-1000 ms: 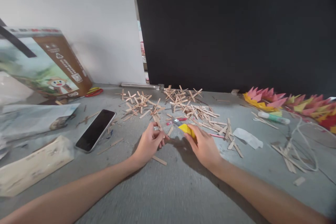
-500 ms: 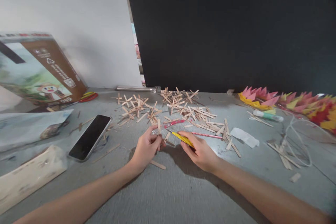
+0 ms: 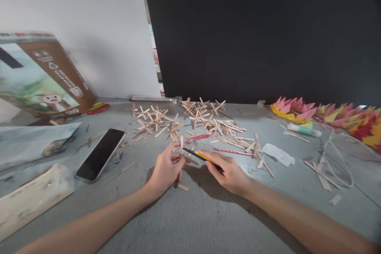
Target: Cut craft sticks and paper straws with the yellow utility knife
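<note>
Between the fingertips of my left hand point(image 3: 168, 166) is a wooden craft stick point(image 3: 181, 142), held upright, its lower part hidden by the fingers. My right hand point(image 3: 228, 170) is wrapped round a yellow and black utility knife point(image 3: 205, 156). The knife's tip points left and meets or nearly meets the stick. Loose craft sticks point(image 3: 182, 187) lie on the grey table under and just behind my left hand. A red strip point(image 3: 198, 138) and a red-patterned pencil point(image 3: 233, 152) lie beyond the hands.
Piles of craft sticks, several joined as crosses point(image 3: 156, 119), spread along the back. To the left are a phone point(image 3: 101, 154), a cream packet point(image 3: 35, 198) and a printed box point(image 3: 47, 75). Rightward lie white tissue point(image 3: 278, 154), a glue stick point(image 3: 303, 130), a white cable point(image 3: 330, 147) and paper crowns point(image 3: 293, 110).
The knife has moved left to the stick and has rolled in my right hand, so its black side shows. My left hand still holds the stick in nearly the same place.
</note>
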The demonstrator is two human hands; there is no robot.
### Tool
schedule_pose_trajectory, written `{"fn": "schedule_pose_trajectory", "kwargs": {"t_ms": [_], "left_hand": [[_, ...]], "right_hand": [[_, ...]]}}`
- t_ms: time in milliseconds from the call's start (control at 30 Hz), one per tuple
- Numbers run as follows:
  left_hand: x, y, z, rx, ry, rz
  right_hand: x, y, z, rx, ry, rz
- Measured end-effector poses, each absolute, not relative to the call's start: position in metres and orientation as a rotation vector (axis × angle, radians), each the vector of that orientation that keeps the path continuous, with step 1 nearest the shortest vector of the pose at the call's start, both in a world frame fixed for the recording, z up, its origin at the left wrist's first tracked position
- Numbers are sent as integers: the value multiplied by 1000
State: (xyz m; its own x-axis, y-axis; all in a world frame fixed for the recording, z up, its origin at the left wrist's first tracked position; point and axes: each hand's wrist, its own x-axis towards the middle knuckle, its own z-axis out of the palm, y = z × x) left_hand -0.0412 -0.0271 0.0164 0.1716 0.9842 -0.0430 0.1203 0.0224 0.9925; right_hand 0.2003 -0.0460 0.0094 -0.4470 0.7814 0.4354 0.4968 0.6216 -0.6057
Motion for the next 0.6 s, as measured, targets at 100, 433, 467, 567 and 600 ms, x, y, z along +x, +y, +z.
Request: {"fn": "schedule_pose_trajectory", "kwargs": {"t_ms": [100, 433, 467, 567, 600], "left_hand": [[-41, -28, 15, 1349, 1151, 999], [-42, -29, 17, 1324, 1099, 954], [-42, -29, 18, 1335, 1087, 948], [-42, -29, 18, 1348, 1062, 939], [-42, -28, 16, 1348, 1061, 942]], "right_hand": [[201, -46, 8, -1008, -2140, 490], [202, -47, 9, -939, -2173, 446], [202, -47, 8, -932, -2179, 437], [201, -45, 7, -919, -2179, 421], [201, -45, 7, -919, -2178, 423]]}}
